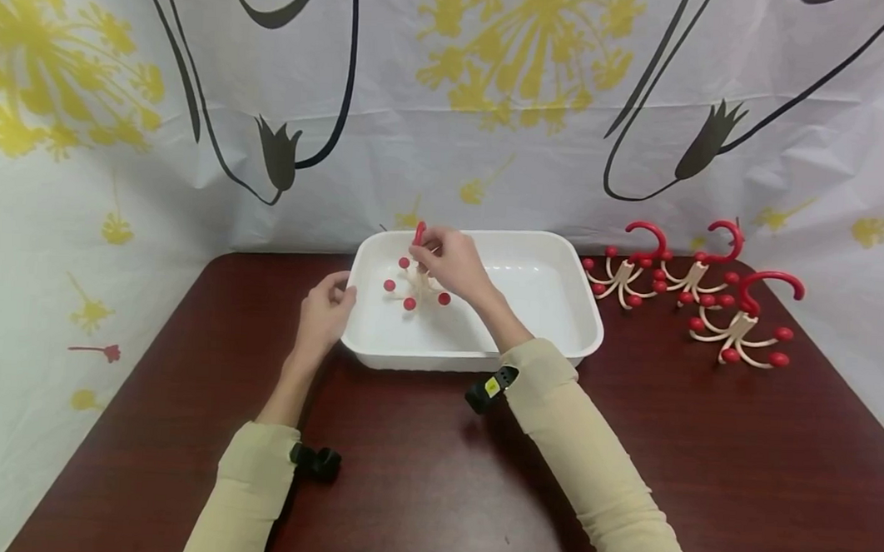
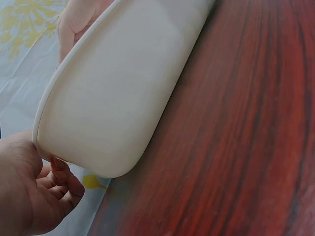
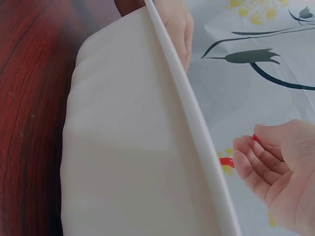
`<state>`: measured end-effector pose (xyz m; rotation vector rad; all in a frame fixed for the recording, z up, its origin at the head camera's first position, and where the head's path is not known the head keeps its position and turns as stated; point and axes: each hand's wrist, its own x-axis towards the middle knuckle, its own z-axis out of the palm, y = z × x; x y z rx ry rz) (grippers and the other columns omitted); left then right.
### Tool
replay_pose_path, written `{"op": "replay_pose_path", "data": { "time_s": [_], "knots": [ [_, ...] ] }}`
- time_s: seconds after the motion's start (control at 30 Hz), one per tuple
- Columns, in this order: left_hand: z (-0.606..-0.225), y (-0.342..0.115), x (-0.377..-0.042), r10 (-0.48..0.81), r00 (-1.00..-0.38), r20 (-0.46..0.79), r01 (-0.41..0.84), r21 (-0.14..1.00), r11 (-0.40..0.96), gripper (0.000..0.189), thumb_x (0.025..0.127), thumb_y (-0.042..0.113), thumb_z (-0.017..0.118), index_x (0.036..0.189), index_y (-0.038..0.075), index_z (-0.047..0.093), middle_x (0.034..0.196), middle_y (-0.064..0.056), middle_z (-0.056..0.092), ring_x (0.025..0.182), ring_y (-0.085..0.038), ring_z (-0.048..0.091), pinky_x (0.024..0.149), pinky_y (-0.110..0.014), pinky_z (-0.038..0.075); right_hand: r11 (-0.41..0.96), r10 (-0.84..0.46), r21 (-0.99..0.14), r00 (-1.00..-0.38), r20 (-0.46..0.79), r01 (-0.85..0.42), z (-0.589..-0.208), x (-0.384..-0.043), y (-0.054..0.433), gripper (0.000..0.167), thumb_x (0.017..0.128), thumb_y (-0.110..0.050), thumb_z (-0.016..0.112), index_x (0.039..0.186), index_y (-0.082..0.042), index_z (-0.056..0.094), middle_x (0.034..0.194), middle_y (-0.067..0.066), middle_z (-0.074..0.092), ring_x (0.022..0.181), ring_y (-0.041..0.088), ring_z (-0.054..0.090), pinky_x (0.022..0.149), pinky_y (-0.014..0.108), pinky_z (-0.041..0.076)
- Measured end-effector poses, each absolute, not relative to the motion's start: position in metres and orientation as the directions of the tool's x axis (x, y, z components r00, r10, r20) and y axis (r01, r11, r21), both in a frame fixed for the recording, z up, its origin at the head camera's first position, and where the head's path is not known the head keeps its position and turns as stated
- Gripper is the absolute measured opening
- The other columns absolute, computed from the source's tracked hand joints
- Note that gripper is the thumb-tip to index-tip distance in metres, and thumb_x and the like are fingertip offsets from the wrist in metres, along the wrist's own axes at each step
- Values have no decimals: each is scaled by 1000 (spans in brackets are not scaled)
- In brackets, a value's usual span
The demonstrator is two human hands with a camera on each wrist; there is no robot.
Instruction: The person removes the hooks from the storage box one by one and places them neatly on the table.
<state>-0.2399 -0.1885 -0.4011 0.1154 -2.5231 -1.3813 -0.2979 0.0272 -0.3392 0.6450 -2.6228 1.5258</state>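
Observation:
A white plastic basin point(image 1: 475, 363) stands on the table, and my left hand point(image 1: 325, 311) grips its left rim. In the left wrist view the thumb lies over the edge while the fingers curl beneath it. My right hand point(image 1: 453, 264) is over the basin's left half, pinching the red hook point(image 1: 419, 233) of a hook hanger point(image 1: 422, 285). That hanger has curved cream arms tipped with red balls, spread over the basin floor. The right wrist view shows bits of the red hook point(image 3: 227, 162) between the fingers; the basin wall hides the rest.
Three similar red-and-cream hangers, one at the back point(image 1: 695, 277), one next to the basin point(image 1: 624, 277) and one nearer point(image 1: 742, 329), stand right of the basin. A patterned white sheet point(image 1: 448, 168) hangs behind the dark wooden table point(image 1: 416, 475).

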Motion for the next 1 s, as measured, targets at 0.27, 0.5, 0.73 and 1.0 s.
{"op": "replay_pose_path", "data": {
  "time_s": [0.27, 0.5, 0.73, 1.0],
  "knots": [
    [-401, -189, -239, -184, -961, 206, 75, 837, 542, 40, 103, 19, 54, 137, 0, 58, 95, -23, 69, 83, -34, 68, 72, -39, 54, 387, -346, -809, -883, 317, -443, -325, -293, 40, 18, 99, -14, 66, 107, 2, 67, 94, 19, 70, 82, 32, 68, 72, 32, 56],
    [-401, -188, -238, -186, -954, 237, 102, 834, 542, 39, 101, 17, 53, 135, -3, 59, 91, -21, 69, 79, -32, 67, 71, -37, 53, 345, -329, -812, -871, 365, -470, -311, -288, 58, 18, 99, -14, 65, 108, 2, 68, 98, 19, 70, 80, 28, 68, 74, 38, 56],
    [-401, -189, -240, -174, -965, 197, 75, 842, 535, 40, 103, 19, 54, 139, 1, 58, 96, -23, 69, 84, -34, 67, 72, -34, 51, 309, -282, -812, -863, 420, -496, -305, -285, 82, 20, 98, -14, 67, 109, 3, 67, 99, 21, 70, 79, 28, 68, 73, 36, 57],
    [-402, -189, -240, -179, -965, 190, 68, 845, 530, 41, 103, 20, 54, 139, 2, 57, 96, -22, 69, 83, -33, 66, 70, -31, 50, 262, -241, -815, -853, 463, -517, -292, -276, 110, 22, 98, -16, 67, 110, 3, 68, 92, 13, 70, 79, 30, 67, 72, 31, 55]
  ]
}}
